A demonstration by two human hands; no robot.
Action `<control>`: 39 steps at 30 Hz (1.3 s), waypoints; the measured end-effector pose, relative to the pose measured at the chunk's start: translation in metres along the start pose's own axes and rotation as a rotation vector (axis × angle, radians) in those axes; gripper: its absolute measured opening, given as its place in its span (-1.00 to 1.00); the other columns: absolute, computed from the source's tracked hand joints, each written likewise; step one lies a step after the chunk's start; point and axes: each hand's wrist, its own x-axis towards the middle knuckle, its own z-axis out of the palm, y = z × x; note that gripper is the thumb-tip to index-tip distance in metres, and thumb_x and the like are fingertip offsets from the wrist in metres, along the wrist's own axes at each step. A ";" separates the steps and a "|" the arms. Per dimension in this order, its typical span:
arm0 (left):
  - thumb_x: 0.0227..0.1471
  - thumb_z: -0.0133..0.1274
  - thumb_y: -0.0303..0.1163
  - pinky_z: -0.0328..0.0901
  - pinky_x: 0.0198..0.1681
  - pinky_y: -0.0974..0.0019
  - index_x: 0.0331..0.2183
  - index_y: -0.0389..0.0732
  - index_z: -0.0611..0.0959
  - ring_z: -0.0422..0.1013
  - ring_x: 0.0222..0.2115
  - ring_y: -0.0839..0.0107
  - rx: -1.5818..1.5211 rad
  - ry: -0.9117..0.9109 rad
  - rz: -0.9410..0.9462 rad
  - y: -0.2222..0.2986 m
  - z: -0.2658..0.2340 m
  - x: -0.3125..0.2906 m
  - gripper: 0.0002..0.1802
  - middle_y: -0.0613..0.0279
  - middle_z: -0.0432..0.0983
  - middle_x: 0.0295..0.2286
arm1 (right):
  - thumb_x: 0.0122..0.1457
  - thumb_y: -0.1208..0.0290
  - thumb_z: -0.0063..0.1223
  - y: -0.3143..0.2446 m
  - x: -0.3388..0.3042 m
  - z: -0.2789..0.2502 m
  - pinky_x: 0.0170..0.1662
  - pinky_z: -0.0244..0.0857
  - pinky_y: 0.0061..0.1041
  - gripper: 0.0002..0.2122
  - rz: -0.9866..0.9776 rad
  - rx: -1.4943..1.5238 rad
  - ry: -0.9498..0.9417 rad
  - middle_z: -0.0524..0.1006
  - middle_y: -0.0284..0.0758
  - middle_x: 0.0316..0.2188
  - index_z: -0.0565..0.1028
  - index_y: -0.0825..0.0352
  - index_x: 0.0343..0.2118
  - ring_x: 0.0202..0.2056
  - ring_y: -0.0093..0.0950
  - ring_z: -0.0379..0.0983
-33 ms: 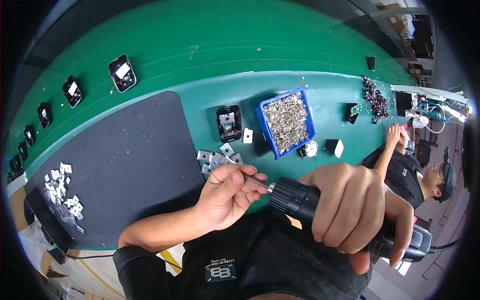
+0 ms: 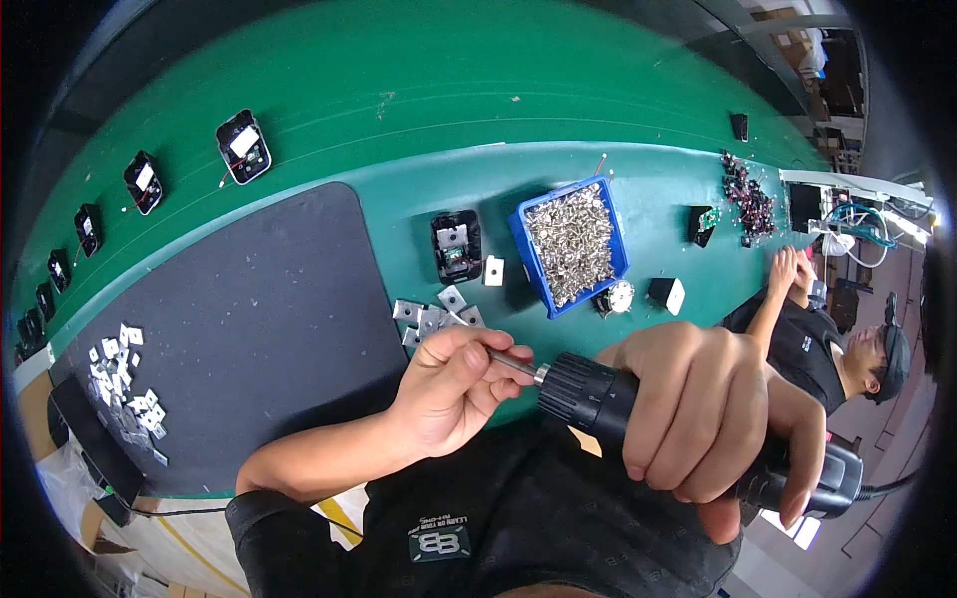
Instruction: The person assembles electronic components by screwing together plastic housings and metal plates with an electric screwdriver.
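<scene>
My right hand (image 2: pixel 698 419) is wrapped round a black corded electric screwdriver (image 2: pixel 583 397), held level above the bench with its nose to the left. A thin metal bit (image 2: pixel 512 363) runs from the chuck into the fingers of my left hand (image 2: pixel 449 399), which are closed round it. What sits at the bit's far end, behind the fingertips, I cannot make out. Beyond my left fingertips lie several square metal plates with holes (image 2: pixel 430 320). An open black housing (image 2: pixel 458 247) with a plate and a circuit board inside stands past them, beside a single plate (image 2: pixel 493 270).
A blue bin (image 2: pixel 525 256) full of small metal parts stands right of the housing. A dark mat (image 2: pixel 259 309) bears more plates (image 2: pixel 125 369) at left. Several open black housings (image 2: pixel 243 148) line the green surface. A co-worker (image 2: pixel 812 344) sits at right near scattered dark parts (image 2: pixel 750 199).
</scene>
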 end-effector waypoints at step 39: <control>-0.38 0.31 -0.38 0.15 0.00 0.12 0.03 -0.20 0.42 0.30 -0.11 0.12 2.388 -0.076 0.364 0.082 -0.009 0.063 -0.18 0.09 0.36 -0.14 | 0.06 0.58 0.09 0.037 -0.059 -0.053 -0.44 0.33 -0.45 -0.59 0.365 -0.525 0.334 0.33 -0.43 -0.63 0.14 0.24 -0.09 -0.62 -0.55 0.32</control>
